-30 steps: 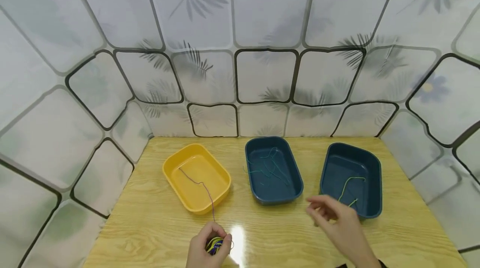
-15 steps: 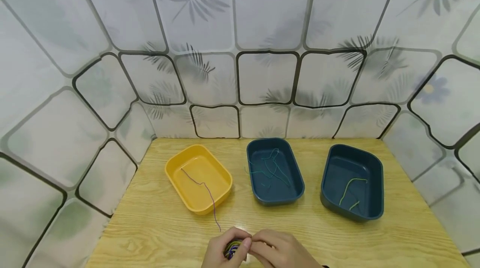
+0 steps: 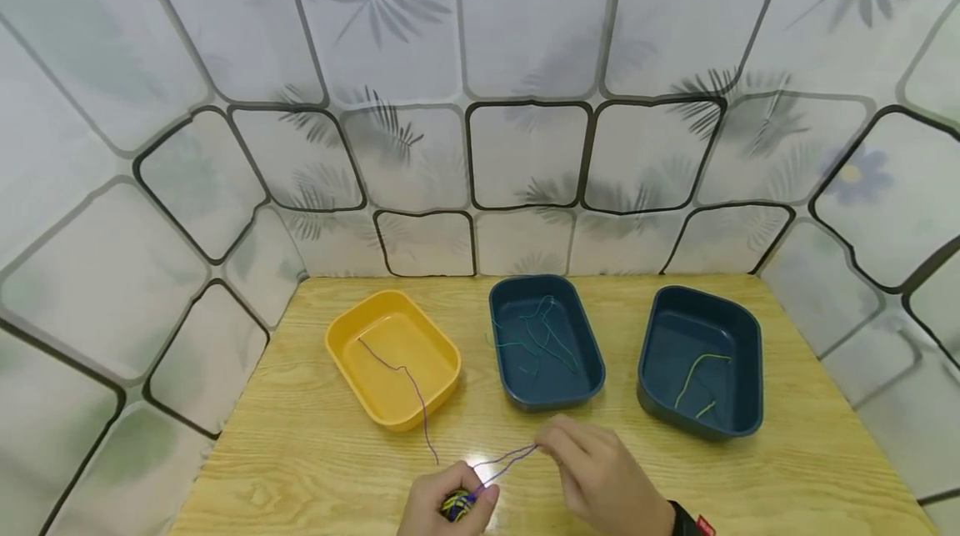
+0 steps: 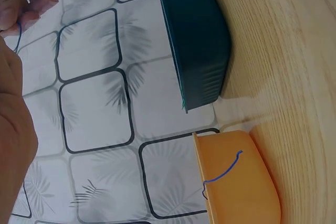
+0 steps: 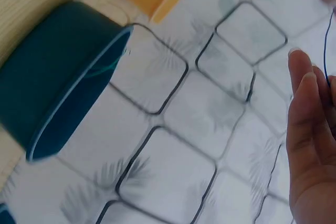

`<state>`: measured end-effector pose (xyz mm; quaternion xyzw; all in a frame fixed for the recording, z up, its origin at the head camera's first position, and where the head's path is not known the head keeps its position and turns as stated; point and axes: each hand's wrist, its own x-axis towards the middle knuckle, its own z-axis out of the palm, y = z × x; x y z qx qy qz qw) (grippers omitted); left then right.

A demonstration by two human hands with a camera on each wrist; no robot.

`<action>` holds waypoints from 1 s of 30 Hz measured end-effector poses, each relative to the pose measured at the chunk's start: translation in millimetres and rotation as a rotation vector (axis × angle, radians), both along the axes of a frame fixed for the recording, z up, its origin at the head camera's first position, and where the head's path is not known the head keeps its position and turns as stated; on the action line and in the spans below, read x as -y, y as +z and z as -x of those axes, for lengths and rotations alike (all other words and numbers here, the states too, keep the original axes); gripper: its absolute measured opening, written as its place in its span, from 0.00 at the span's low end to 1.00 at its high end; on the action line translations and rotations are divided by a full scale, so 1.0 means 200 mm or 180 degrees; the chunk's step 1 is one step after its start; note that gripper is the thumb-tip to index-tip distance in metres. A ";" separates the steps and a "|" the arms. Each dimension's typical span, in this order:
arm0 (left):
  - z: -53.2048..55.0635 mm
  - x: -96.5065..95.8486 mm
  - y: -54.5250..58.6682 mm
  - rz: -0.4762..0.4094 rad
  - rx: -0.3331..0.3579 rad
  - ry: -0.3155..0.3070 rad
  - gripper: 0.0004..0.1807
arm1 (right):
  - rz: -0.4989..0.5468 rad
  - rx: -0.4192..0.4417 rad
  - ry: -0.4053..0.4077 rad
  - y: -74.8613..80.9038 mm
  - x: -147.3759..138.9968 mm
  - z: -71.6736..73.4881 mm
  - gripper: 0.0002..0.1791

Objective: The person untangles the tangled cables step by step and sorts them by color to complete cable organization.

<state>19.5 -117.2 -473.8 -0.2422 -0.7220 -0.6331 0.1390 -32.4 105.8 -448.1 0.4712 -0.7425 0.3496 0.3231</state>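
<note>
In the head view my left hand [image 3: 442, 501] is curled round a small bundle of yellow and purple thread [image 3: 456, 506]. My right hand [image 3: 603, 478], to its right, pinches purple thread [image 3: 513, 454] drawn out of the bundle in two strands. One cut length of purple thread [image 3: 414, 384] lies in the yellow tray [image 3: 341, 357] and hangs over its near rim; the left wrist view shows its loose end [image 4: 231, 166] on the outer wall. In the right wrist view my right hand [image 5: 315, 145] has the strand [image 5: 326, 51] at its fingertips.
Behind the hands stands a blue tray [image 3: 555, 403] with teal threads [image 3: 551, 336], one strand over its left rim. Another blue tray [image 3: 701, 428] at the right holds yellow-green threads [image 3: 693, 369]. A patterned cloth [image 3: 532, 152] surrounds the wooden table [image 3: 277, 444].
My right hand came from beside the right blue tray to the bundle at my left hand, then moved away rightward, drawing out purple thread. The trays stayed put.
</note>
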 end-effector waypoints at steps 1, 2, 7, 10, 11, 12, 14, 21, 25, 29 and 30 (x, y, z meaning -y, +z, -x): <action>0.00 0.01 -0.01 -0.0005 -0.0092 0.0021 0.17 | 0.0055 0.0003 -0.0032 0.01 -0.02 0.02 0.16; 0.01 0.02 -0.01 -0.0006 -0.0183 0.0034 0.18 | 0.0101 0.0024 -0.0048 0.02 -0.03 0.03 0.15; 0.04 0.09 -0.04 -0.0230 -0.0453 -0.0226 0.19 | 0.0351 0.0130 -0.0403 0.09 -0.15 0.10 0.10; 0.04 0.17 -0.04 -0.0372 -0.0477 -0.0206 0.20 | 0.0747 0.0442 -0.0826 0.18 -0.24 0.12 0.07; 0.03 0.19 -0.04 -0.0391 -0.0427 -0.0144 0.20 | 0.0875 0.0574 -0.0950 0.21 -0.26 0.11 0.09; 0.02 0.21 -0.04 -0.0380 -0.0381 -0.0066 0.20 | 0.0974 0.0703 -0.1024 0.24 -0.29 0.11 0.12; 0.01 0.23 -0.04 -0.0342 -0.0281 0.0051 0.20 | 0.1087 0.1000 -0.1128 0.28 -0.31 0.10 0.15; 0.00 0.22 -0.05 -0.0304 -0.0074 0.0118 0.19 | 0.1395 0.1492 -0.0809 -0.10 -0.37 0.26 0.13; 0.00 0.20 -0.05 -0.0304 -0.0043 0.0130 0.18 | 0.1411 0.1547 -0.0517 -0.50 -0.38 0.45 0.16; 0.00 0.19 -0.05 -0.0247 0.0114 0.0187 0.18 | 0.1305 0.1729 -0.0533 -0.44 -0.22 0.48 0.15; 0.00 0.19 -0.04 -0.0229 0.0148 0.0190 0.18 | 0.1290 0.1807 -0.0518 -0.34 -0.16 0.45 0.13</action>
